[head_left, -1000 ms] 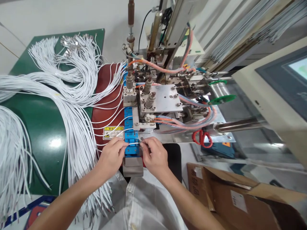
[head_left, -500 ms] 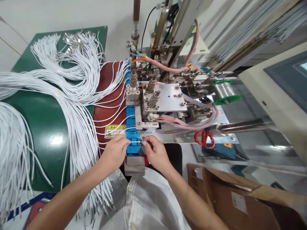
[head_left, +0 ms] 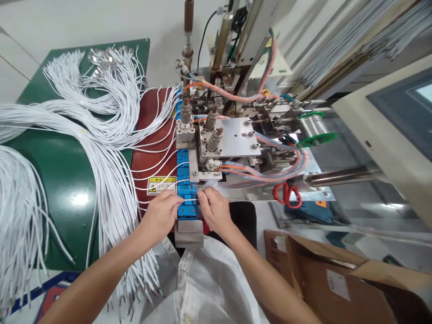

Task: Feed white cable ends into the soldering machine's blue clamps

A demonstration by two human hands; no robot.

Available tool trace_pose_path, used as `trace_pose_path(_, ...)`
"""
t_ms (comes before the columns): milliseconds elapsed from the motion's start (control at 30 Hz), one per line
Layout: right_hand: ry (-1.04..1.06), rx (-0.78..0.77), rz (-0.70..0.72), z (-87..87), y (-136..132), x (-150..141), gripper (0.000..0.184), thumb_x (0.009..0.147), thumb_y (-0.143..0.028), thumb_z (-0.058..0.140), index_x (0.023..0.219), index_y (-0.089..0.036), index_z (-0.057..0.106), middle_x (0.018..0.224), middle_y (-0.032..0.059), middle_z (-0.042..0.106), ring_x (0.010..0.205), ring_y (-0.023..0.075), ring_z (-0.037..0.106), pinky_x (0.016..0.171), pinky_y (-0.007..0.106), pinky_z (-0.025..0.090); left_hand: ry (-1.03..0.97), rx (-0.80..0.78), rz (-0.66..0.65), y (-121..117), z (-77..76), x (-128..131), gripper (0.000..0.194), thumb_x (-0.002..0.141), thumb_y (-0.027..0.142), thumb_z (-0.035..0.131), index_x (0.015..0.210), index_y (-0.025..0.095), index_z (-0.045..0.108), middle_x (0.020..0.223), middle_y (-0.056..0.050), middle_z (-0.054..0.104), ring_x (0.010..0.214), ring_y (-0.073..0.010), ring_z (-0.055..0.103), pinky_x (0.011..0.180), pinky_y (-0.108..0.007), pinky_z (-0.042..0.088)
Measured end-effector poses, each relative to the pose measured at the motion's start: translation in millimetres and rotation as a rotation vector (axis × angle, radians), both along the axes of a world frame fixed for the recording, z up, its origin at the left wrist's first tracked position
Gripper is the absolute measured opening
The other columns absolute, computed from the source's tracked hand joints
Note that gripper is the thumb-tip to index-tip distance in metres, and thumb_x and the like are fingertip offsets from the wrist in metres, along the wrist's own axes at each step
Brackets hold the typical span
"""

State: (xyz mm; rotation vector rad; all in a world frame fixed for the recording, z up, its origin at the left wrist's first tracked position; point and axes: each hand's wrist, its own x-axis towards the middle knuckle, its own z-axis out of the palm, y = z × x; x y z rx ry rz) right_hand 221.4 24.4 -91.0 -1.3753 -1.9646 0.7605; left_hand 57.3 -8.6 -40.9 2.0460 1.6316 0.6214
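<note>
A white cable [head_left: 189,200] lies across one of the blue clamp blocks [head_left: 187,210] on the machine's edge. My left hand [head_left: 161,210] is closed in a pinch on this cable, just left of the block. On the other side, my right hand [head_left: 215,208] is closed with thumb and fingertips at the cable's right end; the tip is hidden by the fingers. More white cables [head_left: 165,163] run from the left into the blocks farther up the row.
A thick bundle of white cables [head_left: 108,193] lies over the green table [head_left: 67,175]. The machine's metal plate [head_left: 232,137] and air hoses [head_left: 266,173] stand beyond my hands. Red-handled scissors [head_left: 287,195], a solder wire spool [head_left: 315,129] and a cardboard box [head_left: 317,270] are at right.
My right hand has shifted slightly left and forward, its fingertips now closer to the blue block and covering the cable's end. The left hand keeps its pinch in nearly the same place.
</note>
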Motion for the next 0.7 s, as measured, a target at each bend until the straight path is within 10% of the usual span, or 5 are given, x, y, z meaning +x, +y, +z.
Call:
trace_pose_path(367,0.247,-0.151,-0.173,-9.2,-8.6,-11.7,0.034,0.087,-0.033,0.033,0.056,-0.022,0.027,0.050,-0.0060,0.031,0.047,0.0104,0.033,0.047,0.022,0.028,0.231,0.107,-0.092,-7.5,-0.4,1.4,0.027,0.085,0.007,0.037,0.095,0.016,0.060,0.090,-0.007,0.060,0.084,-0.0181,0.057,0.078,-0.033,0.049)
trace_pose_path(700,0.436,-0.154,-0.305,3.5,-6.3,12.5,0.033,0.087,-0.041,0.038,0.067,-0.018,0.051,0.059,-0.0013,0.050,0.056,0.0130,0.047,0.054,0.024,0.037,0.424,0.086,-0.285,-16.0,19.3,-16.3,0.034,0.084,0.006,0.039,0.114,0.014,0.053,0.114,-0.010,0.059,0.104,-0.0240,0.050,0.090,-0.041,0.040)
